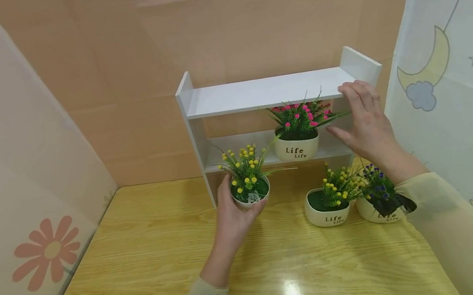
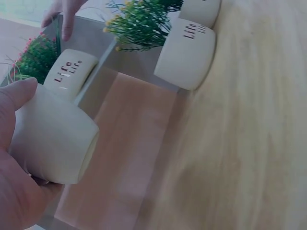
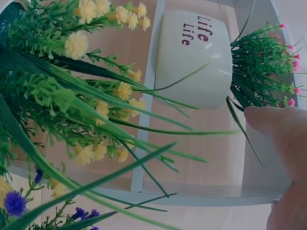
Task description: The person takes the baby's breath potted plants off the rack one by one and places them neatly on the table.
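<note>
My left hand (image 1: 234,221) grips a small round white pot (image 2: 55,136) of yellow artificial flowers (image 1: 245,169), held in front of the shelf's left part. Fingers and thumb wrap its sides. On the middle board of the white shelf (image 1: 256,93) stands an oval white pot with pink flowers (image 1: 296,148), lettered "Life". To the right of it is my right hand (image 1: 368,121), fingers extended at the top board's front edge; whether they press on it I cannot tell. Its thumb (image 3: 273,120) points at the pink plant's leaves.
On the wooden table (image 1: 143,261), in front of the shelf's right end, stand a white pot with yellow flowers (image 1: 330,215) and one with purple flowers (image 1: 375,213), partly behind my right wrist. Patterned sheets (image 1: 450,87) hang at both sides.
</note>
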Demonstrator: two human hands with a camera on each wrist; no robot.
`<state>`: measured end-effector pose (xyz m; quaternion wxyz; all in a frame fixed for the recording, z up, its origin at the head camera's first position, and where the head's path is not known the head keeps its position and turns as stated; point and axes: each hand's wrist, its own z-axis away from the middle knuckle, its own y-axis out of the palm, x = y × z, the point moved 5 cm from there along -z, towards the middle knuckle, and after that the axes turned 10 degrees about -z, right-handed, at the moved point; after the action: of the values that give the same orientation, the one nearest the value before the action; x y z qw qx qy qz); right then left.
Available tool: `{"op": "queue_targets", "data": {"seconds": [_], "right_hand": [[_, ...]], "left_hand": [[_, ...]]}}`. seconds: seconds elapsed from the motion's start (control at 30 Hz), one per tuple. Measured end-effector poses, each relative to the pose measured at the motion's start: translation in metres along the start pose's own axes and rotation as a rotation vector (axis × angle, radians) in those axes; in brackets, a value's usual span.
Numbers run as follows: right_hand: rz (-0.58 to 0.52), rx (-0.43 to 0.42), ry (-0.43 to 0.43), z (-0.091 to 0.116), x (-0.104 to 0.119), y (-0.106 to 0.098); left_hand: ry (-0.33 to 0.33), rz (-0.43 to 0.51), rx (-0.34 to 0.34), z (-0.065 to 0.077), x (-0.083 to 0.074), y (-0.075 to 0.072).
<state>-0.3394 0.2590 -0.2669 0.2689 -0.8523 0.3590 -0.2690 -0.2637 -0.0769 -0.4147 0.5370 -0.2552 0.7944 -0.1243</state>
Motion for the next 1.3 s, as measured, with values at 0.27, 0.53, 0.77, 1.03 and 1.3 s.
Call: {"op": "queue_targets", "data": {"seconds": [0.27,0.53,0.77,1.03,1.3], "right_hand": [[-0.001,-0.004,-0.004,-0.001,0.0,0.0],[0.0,0.003,0.006,-0.001,-0.002,0.001],[0.006,0.008,0.008,-0.001,-0.003,0.003],[0.006,0.008,0.014,-0.001,-0.004,0.002],[-0.004,0.001,-0.001,-0.001,-0.003,0.003]], "left_hand": [[-0.024,-0.017,0.066,0.008,0.009,0.014],[-0.013,-0.006,0.107,0.014,0.015,0.03],[0.017,-0.035,0.147,0.018,0.02,0.043],[-0.027,-0.063,0.215,0.022,0.027,0.054],[-0.035,-0.073,0.241,0.027,0.033,0.062]]}}
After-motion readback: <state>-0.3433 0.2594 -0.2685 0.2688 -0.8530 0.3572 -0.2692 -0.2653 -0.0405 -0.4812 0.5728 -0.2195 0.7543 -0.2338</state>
